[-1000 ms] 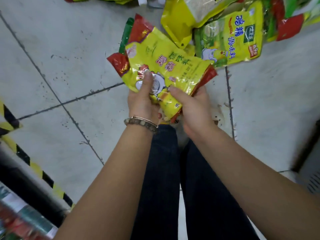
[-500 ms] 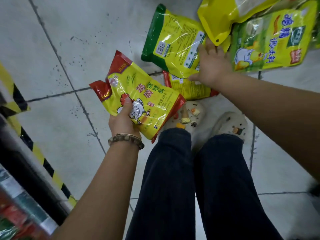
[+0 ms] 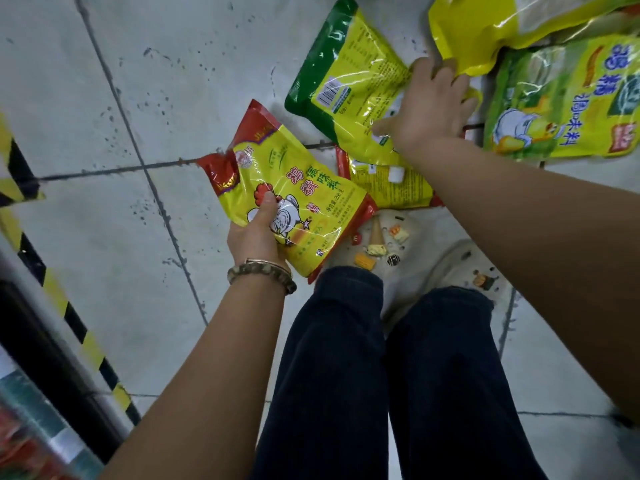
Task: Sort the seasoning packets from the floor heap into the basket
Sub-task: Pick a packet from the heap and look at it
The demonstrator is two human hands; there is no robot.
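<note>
One chicken packet (image 3: 298,188) is in hand so far. It is red and yellow, and the left hand (image 3: 256,233) pinches it near its lower edge, thumb on the face and fingers hidden behind. It hangs above the floor (image 3: 104,98), not in the basket, which is nowhere in view.

The right hand (image 3: 433,109) lies on a green-edged packet (image 3: 346,81) in the heap. Its thumb is spread across the packet's back and its fingers reach over the far edge — whether they have hooked under it I cannot tell. A red packet (image 3: 388,185) lies partly beneath that one, a green packet (image 3: 561,109) sits just beside it, and a yellow bag (image 3: 502,19) lies beyond.

By my reckoning much is left — at least four packets remain on the floor, and the held one awaits the basket.
</note>
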